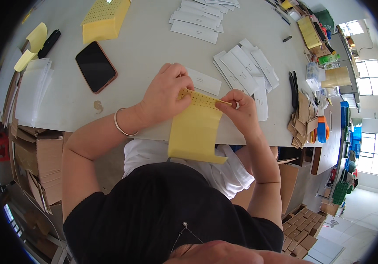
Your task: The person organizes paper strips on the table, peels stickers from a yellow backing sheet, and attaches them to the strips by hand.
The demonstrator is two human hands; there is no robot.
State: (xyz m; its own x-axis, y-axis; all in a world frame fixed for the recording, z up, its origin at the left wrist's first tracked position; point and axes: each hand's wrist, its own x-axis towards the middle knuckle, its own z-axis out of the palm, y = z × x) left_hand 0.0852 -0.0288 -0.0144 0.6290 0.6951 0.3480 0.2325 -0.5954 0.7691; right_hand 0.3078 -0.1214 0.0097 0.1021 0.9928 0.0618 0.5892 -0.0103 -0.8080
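Observation:
Between my two hands a yellow sheet (193, 132) hangs over the table's front edge, its lower end curling above my lap. Rows of small dark marks run along its top strip. My left hand (171, 88) pinches the sheet's upper left corner. At the upper right corner, the fingers of my right hand (240, 110) are closed on the same sheet. Just beyond the sheet lies a white paper slip (204, 81), partly covered by my left hand. A fan of white slips (242, 66) spreads to the right of it.
More white slips (195, 31) lie at the far middle. A phone (95, 67) rests left of my left hand, with a yellow stack (105, 20) behind it. Black scissors (293, 90) and cardboard pieces (302, 119) are at the right, near tape rolls (323, 129). A cardboard box (48, 163) stands below the left edge.

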